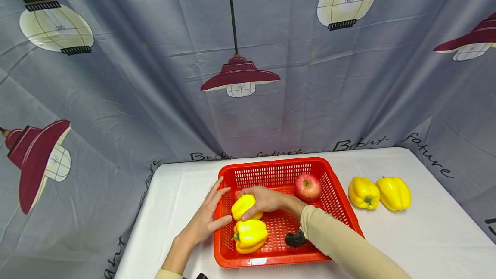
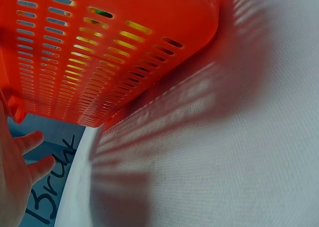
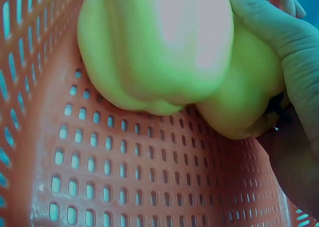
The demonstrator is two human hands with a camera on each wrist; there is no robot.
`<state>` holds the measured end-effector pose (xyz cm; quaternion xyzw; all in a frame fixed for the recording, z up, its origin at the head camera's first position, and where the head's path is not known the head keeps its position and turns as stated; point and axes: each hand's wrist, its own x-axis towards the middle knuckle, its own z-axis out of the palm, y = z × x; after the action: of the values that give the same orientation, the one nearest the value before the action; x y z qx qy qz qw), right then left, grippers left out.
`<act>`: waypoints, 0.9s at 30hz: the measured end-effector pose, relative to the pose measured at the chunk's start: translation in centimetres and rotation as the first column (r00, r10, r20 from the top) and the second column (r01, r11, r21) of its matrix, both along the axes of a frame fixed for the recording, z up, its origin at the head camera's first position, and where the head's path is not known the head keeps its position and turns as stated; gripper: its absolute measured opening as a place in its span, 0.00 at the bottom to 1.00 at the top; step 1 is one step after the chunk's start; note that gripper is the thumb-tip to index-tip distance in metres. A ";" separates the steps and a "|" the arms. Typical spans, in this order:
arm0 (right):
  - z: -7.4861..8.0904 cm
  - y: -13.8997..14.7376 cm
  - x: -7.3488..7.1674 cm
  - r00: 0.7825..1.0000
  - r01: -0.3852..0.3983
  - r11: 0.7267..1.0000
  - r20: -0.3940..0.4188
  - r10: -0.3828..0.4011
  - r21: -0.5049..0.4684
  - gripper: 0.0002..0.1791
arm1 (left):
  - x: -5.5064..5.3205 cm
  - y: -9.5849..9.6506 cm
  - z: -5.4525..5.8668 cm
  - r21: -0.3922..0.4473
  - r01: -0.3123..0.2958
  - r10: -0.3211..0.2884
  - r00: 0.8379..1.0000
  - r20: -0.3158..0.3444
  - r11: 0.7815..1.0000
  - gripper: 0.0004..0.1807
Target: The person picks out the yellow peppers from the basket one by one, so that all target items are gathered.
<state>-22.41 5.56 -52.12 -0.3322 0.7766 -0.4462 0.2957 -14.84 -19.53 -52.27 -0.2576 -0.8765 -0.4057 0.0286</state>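
A red plastic basket with slotted walls stands on the table. Inside it, my right hand grips a yellow bell pepper near the left wall, thumb on the near side. Right in front of that pepper lies another yellow bell pepper, which fills the top of the right wrist view. A red apple sits in the back right corner of the basket. My left hand is at the basket's left rim with fingers spread and mostly straight; only part of it shows in the left wrist view.
Two more yellow bell peppers, one beside the other, lie on the white-covered table to the right of the basket. A grey curtain printed with lamps hangs behind the table.
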 end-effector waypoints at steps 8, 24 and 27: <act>-0.3 0.4 -0.3 0.999 0.049 0.999 0.011 -0.049 -0.009 0.25 | 0.0 0.0 0.0 -0.005 -0.007 0.007 1.000 0.013 1.000 0.39; 1.2 0.9 -1.0 0.994 0.107 0.991 -0.016 -0.109 -0.075 0.22 | -0.1 -0.1 -0.2 0.004 0.012 -0.012 1.000 0.001 1.000 0.39; 1.3 0.9 -1.0 0.993 0.115 0.989 -0.008 -0.117 -0.094 0.22 | 0.0 -0.1 -0.2 0.005 0.009 -0.009 1.000 0.009 1.000 0.39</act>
<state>-23.45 6.44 -50.83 -0.3031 0.7748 -0.4963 0.2480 -14.88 -19.65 -52.47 -0.2595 -0.8743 -0.4094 0.0236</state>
